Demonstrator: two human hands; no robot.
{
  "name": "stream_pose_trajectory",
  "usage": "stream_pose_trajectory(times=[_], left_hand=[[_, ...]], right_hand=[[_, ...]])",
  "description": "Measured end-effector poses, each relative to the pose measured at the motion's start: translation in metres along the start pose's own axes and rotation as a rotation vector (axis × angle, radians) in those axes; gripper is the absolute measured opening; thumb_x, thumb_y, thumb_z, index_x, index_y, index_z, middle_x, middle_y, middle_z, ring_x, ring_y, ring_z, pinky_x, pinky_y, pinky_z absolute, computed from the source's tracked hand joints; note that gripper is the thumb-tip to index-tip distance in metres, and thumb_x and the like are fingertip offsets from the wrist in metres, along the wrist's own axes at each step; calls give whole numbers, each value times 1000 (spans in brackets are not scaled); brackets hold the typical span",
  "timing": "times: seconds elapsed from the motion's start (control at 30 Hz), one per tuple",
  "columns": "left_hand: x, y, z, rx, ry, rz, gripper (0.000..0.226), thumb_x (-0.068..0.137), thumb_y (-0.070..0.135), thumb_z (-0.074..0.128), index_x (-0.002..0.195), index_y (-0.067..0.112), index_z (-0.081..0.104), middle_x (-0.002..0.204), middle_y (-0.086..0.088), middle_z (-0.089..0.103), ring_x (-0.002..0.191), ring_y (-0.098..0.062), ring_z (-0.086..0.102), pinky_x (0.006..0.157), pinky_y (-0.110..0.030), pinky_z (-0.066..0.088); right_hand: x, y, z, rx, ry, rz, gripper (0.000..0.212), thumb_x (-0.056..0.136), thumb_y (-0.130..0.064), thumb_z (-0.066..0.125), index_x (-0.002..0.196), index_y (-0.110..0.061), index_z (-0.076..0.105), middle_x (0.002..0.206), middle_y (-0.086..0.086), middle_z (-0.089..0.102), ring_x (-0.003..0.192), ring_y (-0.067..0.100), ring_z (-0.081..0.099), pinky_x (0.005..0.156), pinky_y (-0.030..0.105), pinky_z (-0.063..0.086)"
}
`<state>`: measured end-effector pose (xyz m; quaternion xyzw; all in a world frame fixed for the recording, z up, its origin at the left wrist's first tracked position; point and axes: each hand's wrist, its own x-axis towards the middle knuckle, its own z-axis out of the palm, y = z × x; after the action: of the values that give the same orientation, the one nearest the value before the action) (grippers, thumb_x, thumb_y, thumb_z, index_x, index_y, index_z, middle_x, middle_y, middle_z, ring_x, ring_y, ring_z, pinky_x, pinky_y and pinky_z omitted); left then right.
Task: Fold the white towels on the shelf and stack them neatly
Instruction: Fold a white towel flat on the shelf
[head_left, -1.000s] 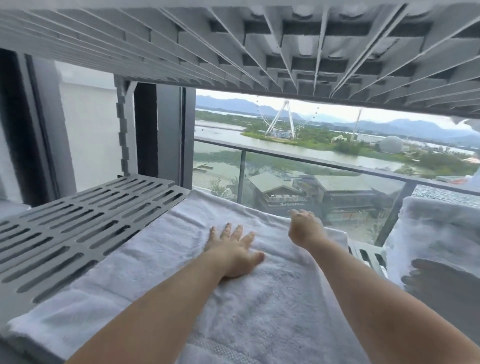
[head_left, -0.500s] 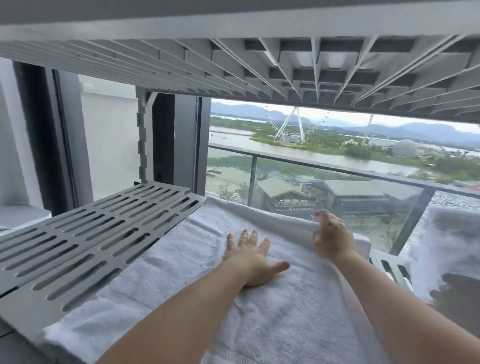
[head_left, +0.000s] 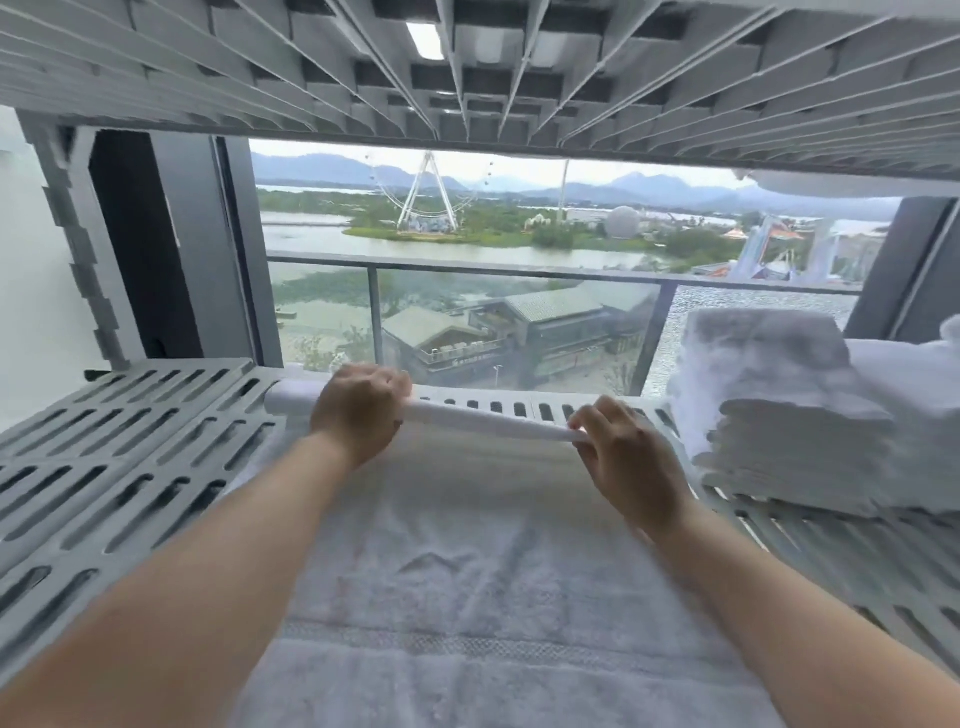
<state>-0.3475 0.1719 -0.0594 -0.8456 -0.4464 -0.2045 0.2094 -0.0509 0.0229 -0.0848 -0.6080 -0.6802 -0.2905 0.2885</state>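
Both hands have gone forward to the far edge of the white towel (head_left: 467, 571). Half a second ago the left hand (head_left: 358, 410) lay flat on the cloth with its palm down, and the right was at the far right corner. Now the left hand's fingers (head_left: 387, 382) are curled over the towel's far edge, which is rolled up into a thin white tube, and grip it near its left end. The right hand (head_left: 631, 462) pinches the same rolled edge at its right end, thumb below and fingers above. The towel lies spread lengthwise on the grey slatted shelf (head_left: 104, 467), running from its near hem band up to the lifted edge. To the right of the towel, close beside it, sits a stack of folded towels (head_left: 779, 415) on the same shelf. Above the towel spans the ribbed underside of an upper shelf (head_left: 467, 62). Beyond the towel's far edge a glass balcony rail (head_left: 519, 273) shows, with a Ferris wheel (head_left: 428, 192) far behind it across the water.
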Motion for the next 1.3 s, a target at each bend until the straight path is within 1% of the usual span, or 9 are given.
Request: stream_pose_trajectory(times=[0.1, 0.2, 0.3, 0.43, 0.5, 0.6, 0.7, 0.97, 1.3], left_hand=[[-28, 1, -10, -57, 25, 45, 15, 84, 22, 69, 96, 18, 61, 89, -3, 67, 79, -31, 65, 66, -37, 49], [-57, 6, -21, -11, -46, 95, 6, 91, 24, 60, 94, 21, 64, 90, 2, 67, 79, -27, 67, 62, -34, 46], [-72, 7, -36, 64, -116, -6, 13, 92, 19, 51, 82, 25, 58, 89, 1, 68, 81, -26, 66, 62, -31, 41], [-90, 17, -56, -30, 0, -267, 32, 83, 2, 49, 92, 25, 70, 86, -4, 70, 81, -29, 68, 65, -33, 45], [-103, 30, -60, -36, -23, -339, 28, 83, 1, 50, 87, 22, 67, 80, -5, 67, 76, -27, 63, 67, -34, 44], [-120, 51, -59, -27, -69, -256, 18, 90, 6, 53, 83, 19, 64, 73, -1, 61, 73, -23, 60, 79, -38, 52], [-119, 64, -59, -28, -100, -144, 21, 96, 10, 52, 84, 21, 65, 67, 3, 60, 62, -20, 60, 67, -33, 56], [-124, 73, -61, 35, -50, -220, 11, 88, 7, 63, 88, 16, 70, 74, -1, 63, 65, -21, 58, 69, -37, 54], [-112, 67, -59, -32, -204, 41, 26, 103, 31, 46, 91, 24, 68, 77, 9, 61, 67, -12, 61, 68, -33, 57]], right_hand=[[-9, -1, -8, -61, -242, 112, 24, 82, -4, 61, 100, -19, 66, 98, 5, 61, 96, 31, 61, 83, 44, 51], [-13, -7, -16, -91, -459, 258, 34, 83, -6, 50, 105, -28, 64, 110, 2, 59, 109, 29, 56, 92, 46, 48], [-16, -15, -30, -107, -260, 228, 24, 78, -5, 57, 95, -19, 67, 97, 7, 62, 95, 33, 60, 85, 42, 48], [-24, -27, -52, -77, 80, 111, 20, 74, -6, 63, 91, -16, 64, 88, 7, 58, 86, 31, 58, 77, 42, 46], [-41, -32, -55, -108, 27, 72, 17, 78, -10, 62, 93, -18, 65, 89, 5, 59, 89, 30, 59, 81, 42, 45], [-64, -41, -54, -215, -266, 181, 26, 83, -9, 56, 102, -20, 68, 103, 7, 62, 100, 30, 58, 91, 41, 42], [-63, -46, -56, -214, -428, 299, 39, 83, -3, 46, 113, -21, 65, 112, 9, 60, 105, 30, 57, 91, 40, 42], [-67, -33, -71, -278, -220, 367, 26, 79, 5, 56, 96, -7, 70, 99, 15, 64, 96, 35, 60, 84, 42, 48], [-77, -14, -88, -214, -243, 332, 33, 79, 10, 53, 95, -8, 75, 93, 10, 72, 92, 27, 65, 80, 34, 53]])
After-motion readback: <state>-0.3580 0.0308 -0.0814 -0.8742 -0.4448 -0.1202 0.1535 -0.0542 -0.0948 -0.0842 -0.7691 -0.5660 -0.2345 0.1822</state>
